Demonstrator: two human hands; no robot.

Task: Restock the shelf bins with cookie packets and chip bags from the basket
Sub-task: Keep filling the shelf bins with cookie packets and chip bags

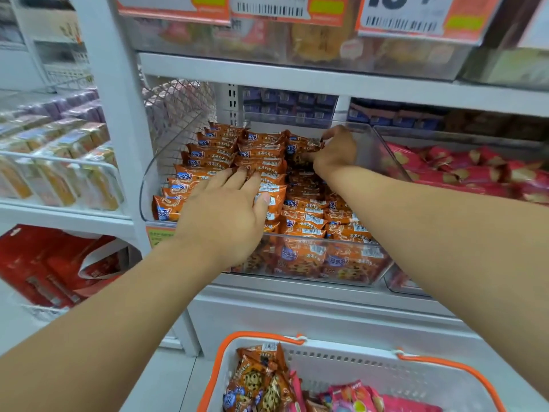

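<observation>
L hand [221,211]: fingers straight, spread, pressing flat on the orange cookie packets [214,156] in the clear shelf bin [383,150]. R hand [337,150]: fingers curled, pinching one packet [306,144] at the bin's back right, near the rear wall. Below, white basket w/ orange rim [323,364] holds more cookie packets [261,382] & pink bags [356,396]. Red packets [463,168] fill the bin to the right.

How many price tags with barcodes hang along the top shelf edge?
3, all cut off by the frame's top: left price tag, middle price tag and right price tag, largest. The left tag's barcode isn't visible; more may hang beyond view.
</observation>
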